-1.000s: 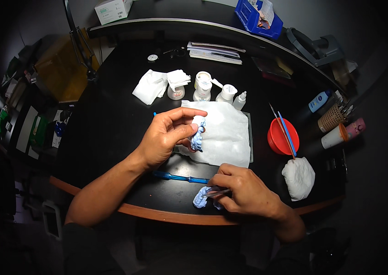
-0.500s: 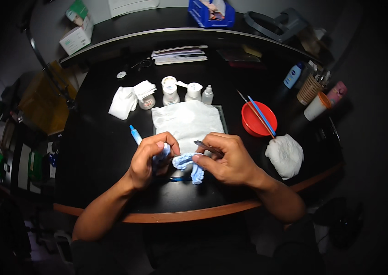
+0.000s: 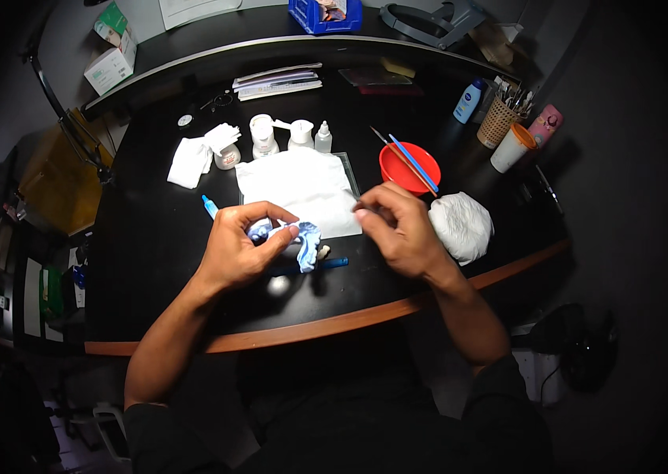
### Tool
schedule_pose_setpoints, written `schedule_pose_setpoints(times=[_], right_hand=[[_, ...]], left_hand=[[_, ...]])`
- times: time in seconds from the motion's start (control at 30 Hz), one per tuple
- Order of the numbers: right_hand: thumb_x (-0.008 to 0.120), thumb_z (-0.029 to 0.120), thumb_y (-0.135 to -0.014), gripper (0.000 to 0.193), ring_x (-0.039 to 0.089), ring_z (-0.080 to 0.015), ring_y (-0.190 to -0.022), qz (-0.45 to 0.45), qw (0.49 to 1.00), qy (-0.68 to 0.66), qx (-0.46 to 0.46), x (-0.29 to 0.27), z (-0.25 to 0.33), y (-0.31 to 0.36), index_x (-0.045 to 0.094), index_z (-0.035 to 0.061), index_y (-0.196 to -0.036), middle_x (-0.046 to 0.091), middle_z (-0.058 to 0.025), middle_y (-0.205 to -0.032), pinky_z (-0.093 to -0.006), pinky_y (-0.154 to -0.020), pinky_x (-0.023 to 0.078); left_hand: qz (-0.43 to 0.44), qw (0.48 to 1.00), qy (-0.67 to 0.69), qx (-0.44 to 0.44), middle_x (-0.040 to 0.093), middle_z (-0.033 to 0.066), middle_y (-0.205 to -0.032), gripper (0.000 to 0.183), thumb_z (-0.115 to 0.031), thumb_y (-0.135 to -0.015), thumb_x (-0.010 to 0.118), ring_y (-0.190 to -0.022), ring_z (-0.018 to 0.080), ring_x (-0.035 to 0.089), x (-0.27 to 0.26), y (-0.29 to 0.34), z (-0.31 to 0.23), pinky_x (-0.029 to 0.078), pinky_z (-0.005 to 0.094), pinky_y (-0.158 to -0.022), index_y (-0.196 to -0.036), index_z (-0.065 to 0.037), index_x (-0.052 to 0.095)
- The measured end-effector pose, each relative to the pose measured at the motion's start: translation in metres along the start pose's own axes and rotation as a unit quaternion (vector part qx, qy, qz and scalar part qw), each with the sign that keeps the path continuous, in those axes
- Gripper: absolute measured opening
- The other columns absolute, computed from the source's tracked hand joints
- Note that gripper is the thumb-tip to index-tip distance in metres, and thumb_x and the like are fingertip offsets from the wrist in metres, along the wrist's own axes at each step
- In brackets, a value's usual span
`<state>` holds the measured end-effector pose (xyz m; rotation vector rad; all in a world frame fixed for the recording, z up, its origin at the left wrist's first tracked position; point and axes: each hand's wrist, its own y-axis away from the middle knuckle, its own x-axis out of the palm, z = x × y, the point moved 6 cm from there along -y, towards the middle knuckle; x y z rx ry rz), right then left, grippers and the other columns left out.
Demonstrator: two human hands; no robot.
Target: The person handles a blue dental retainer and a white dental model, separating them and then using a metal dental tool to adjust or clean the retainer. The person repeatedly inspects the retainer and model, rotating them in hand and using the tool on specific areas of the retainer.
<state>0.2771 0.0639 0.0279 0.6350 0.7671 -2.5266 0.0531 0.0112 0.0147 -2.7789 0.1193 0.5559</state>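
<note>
My left hand [image 3: 235, 249] pinches a crumpled light-blue and white cloth [image 3: 308, 246] between thumb and fingers above the front of the desk. Up and to the right, my right hand [image 3: 401, 231] is closed near the edge of a white paper sheet [image 3: 294, 186], its fingertips pinched on a slim dark tool that is mostly hidden and blurred. Below the cloth lies a blue pen-like stick [image 3: 335, 263], with a small off-white lump [image 3: 323, 252] beside it. A light-blue tube [image 3: 210, 207] partly shows behind my left hand.
A red bowl [image 3: 421, 180] with two brushes across it stands right of the sheet, near a wadded white cloth [image 3: 460, 229]. White bottles [image 3: 264, 138] line the sheet's far side. Farther right are a brush holder [image 3: 500, 122] and an orange-lidded cup [image 3: 511, 150].
My right hand has come away from the cloth, moving up and right. The cloth now hangs from my left hand alone. The view has shifted, moving the desk items left and up in the picture.
</note>
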Motion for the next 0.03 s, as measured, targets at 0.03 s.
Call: schedule_pose_setpoints(times=[0.03], right_hand=[[0.068, 0.017, -0.097, 0.018, 0.060, -0.0074, -0.067, -0.031, 0.999, 0.023, -0.015, -0.0076, -0.0074, 0.0079, 0.068, 0.0030, -0.108, 0.066, -0.0074, -0.093, -0.0216, -0.060, 0.047]], left_hand=[[0.002, 1.000, -0.001, -0.009, 0.070, 0.0016, -0.076, 0.015, -0.009, -0.092, 0.075, -0.064, 0.0030, 0.058, -0.0005, -0.0001, 0.0019, 0.041, 0.0190, -0.056, -0.101, 0.002, 0.075]])
